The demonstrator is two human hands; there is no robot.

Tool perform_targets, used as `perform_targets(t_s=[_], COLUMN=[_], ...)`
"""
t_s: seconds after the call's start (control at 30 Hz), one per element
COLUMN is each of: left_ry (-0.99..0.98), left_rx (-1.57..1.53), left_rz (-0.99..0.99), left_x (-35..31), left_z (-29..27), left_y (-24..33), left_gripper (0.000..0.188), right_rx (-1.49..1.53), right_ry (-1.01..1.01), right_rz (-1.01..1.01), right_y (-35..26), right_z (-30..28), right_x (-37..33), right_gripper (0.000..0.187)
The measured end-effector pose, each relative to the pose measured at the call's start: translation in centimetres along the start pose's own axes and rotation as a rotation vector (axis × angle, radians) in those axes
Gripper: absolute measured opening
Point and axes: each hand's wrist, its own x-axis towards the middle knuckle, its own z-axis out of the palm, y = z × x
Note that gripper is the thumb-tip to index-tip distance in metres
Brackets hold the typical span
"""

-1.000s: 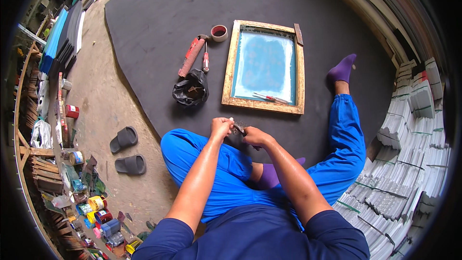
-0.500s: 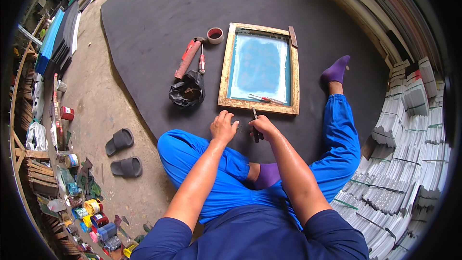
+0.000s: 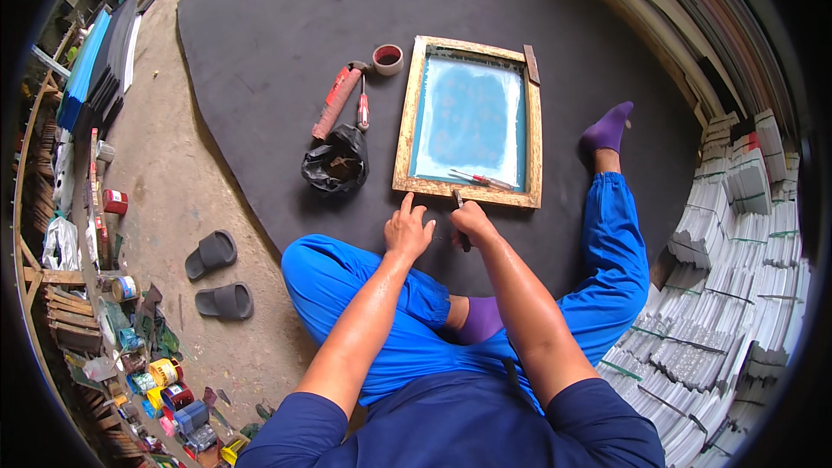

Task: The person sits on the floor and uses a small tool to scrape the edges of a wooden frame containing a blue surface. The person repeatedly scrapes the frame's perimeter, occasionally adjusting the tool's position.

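Note:
A wooden screen-printing frame (image 3: 402, 134) with blue-and-white mesh (image 3: 468, 113) lies flat before me. My right hand (image 3: 472, 224) is closed round dark pliers (image 3: 458, 198), whose jaws reach the frame's near edge. Just left of it, my left hand (image 3: 407, 230) has its fingers apart, the index fingertip at the frame's near-left edge; I see nothing in it. Across the near part of the mesh rests a screwdriver (image 3: 482, 179). A small brown strip (image 3: 531, 65) sits against the frame's far right corner.
Left of the frame are a black plastic bag (image 3: 336, 165), a red tube-like tool (image 3: 338, 102), another screwdriver (image 3: 363, 110) and a tape roll (image 3: 388, 60). Black slippers (image 3: 224, 302) and paint cans (image 3: 165, 372) stand farther left. Stacked white bundles (image 3: 693, 321) line the right.
My left hand has shifted slightly right, its index finger reaching up to the frame's edge. My right hand has moved a little nearer the frame with the pliers.

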Motion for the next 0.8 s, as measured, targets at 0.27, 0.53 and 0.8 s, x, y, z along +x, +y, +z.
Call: perform_targets(t_s=[0.27, 0.53, 0.8], left_ry=[0.03, 0.075, -0.023], left_rx=[-0.068, -0.252, 0.059], left_rz=[-0.054, 0.085, 0.047], left_x=[0.1, 0.2, -0.7], left_z=[0.1, -0.7, -1.7], left_y=[-0.3, -0.4, -2.1], left_gripper=[0.034, 0.029, 0.015], right_rx=[0.412, 0.342, -0.274], right_ry=[-0.088, -0.288, -0.243], right_rz=[-0.12, -0.209, -0.285], right_y=[3.0, 3.5, 1.7], right_z=[1.0, 1.9, 3.2], right_x=[0.2, -2.2, -4.7], right_gripper=[0.022, 0.022, 0.023])
